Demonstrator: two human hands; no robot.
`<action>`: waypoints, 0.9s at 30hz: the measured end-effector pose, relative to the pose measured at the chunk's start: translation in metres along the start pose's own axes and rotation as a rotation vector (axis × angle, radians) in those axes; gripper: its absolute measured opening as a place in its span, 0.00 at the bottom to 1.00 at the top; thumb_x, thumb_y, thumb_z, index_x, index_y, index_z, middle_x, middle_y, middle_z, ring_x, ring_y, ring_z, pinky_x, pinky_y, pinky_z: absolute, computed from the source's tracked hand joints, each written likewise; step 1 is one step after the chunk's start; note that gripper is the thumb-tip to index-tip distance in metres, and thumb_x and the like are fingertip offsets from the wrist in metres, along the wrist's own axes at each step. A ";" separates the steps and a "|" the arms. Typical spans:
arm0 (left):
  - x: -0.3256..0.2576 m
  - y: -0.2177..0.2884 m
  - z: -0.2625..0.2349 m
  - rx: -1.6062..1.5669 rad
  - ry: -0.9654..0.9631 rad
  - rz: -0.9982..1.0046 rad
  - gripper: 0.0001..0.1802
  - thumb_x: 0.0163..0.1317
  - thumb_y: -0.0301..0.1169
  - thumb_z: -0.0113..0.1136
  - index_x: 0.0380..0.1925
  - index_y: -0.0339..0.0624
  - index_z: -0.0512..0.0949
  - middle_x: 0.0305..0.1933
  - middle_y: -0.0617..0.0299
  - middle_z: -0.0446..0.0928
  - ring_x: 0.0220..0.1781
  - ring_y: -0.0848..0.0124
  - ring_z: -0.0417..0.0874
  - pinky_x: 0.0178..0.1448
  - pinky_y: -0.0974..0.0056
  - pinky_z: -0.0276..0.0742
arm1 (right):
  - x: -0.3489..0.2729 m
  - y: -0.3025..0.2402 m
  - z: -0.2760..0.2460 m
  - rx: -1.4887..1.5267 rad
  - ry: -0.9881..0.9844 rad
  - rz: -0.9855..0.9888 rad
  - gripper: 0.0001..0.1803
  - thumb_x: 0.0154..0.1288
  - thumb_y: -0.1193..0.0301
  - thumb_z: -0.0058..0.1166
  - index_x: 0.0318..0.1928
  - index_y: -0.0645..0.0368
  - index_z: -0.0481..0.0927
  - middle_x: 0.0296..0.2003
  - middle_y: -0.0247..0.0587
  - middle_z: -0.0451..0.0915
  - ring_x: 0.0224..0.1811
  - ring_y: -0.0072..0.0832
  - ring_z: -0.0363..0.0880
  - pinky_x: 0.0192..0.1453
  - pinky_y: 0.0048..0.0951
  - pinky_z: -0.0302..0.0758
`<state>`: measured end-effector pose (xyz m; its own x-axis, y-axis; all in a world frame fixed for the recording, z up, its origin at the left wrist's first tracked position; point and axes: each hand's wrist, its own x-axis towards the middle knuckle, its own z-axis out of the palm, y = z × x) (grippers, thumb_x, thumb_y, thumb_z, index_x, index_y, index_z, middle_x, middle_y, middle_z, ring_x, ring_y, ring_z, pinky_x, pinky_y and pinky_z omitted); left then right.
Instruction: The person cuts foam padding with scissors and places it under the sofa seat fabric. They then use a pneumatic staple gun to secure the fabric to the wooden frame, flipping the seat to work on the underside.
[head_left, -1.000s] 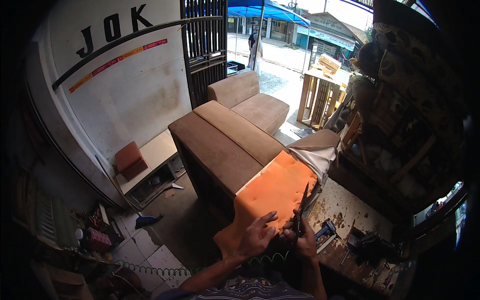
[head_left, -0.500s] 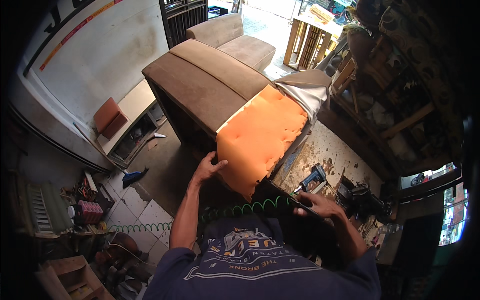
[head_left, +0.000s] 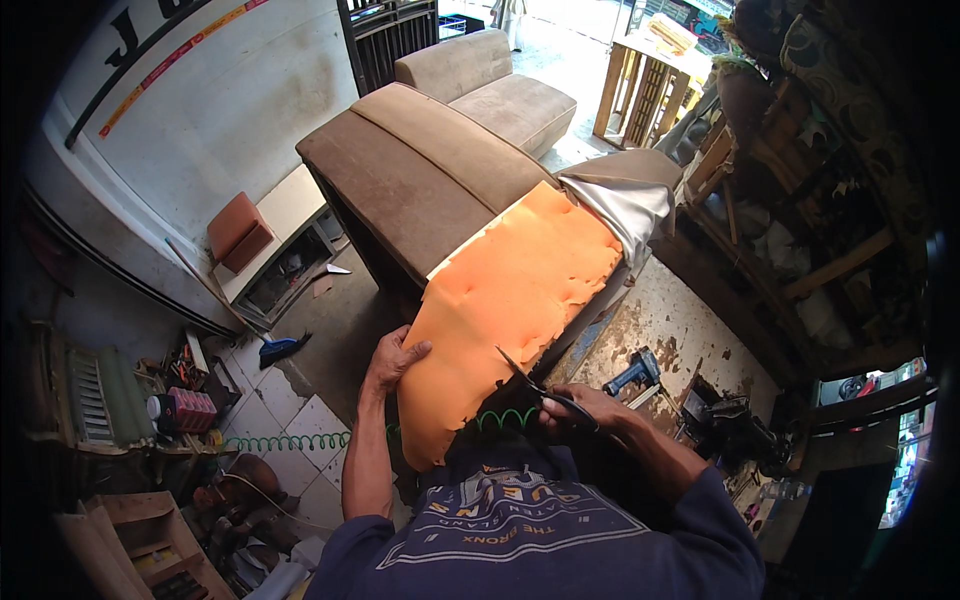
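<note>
An orange foam sheet (head_left: 520,270) with ragged edges lies over the end of a brown upholstered sofa (head_left: 420,170), its near end hanging toward me. My left hand (head_left: 393,360) grips the sheet's left edge, thumb on top and fingers out of sight beneath. In my right hand (head_left: 585,408) is a pair of dark scissors (head_left: 518,370), fingers wrapped round the handles. The blades reach the foam's right part, near its torn edge. White cloth and brown cover fabric (head_left: 625,195) are folded back beyond the foam.
On the worn bench at right lie a blue staple gun (head_left: 634,372) and a dark machine (head_left: 725,420). A green coiled hose (head_left: 290,441) runs behind my arms. Another brown sofa piece (head_left: 500,85) stands beyond. At left are a broom (head_left: 280,347) and a wooden box (head_left: 150,540).
The scissors have moved left and up from beside the bench to the foam. My left hand has shifted left and down, drawing the foam's near end closer to me.
</note>
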<state>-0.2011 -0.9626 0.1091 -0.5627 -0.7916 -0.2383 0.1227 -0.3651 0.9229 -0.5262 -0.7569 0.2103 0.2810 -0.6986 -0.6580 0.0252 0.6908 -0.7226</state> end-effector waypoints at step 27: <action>-0.006 -0.001 -0.005 -0.127 -0.031 0.056 0.24 0.79 0.51 0.56 0.45 0.38 0.83 0.37 0.67 0.85 0.34 0.81 0.82 0.40 0.71 0.79 | 0.039 -0.104 0.014 -0.484 0.020 0.063 0.40 0.68 0.30 0.55 0.38 0.60 0.83 0.26 0.31 0.79 0.23 0.20 0.77 0.26 0.25 0.70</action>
<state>-0.1937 -0.9601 0.1080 -0.5764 -0.7979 -0.1761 0.2561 -0.3810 0.8884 -0.5046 -0.8532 0.2631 0.2492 -0.6652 -0.7039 -0.4418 0.5687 -0.6938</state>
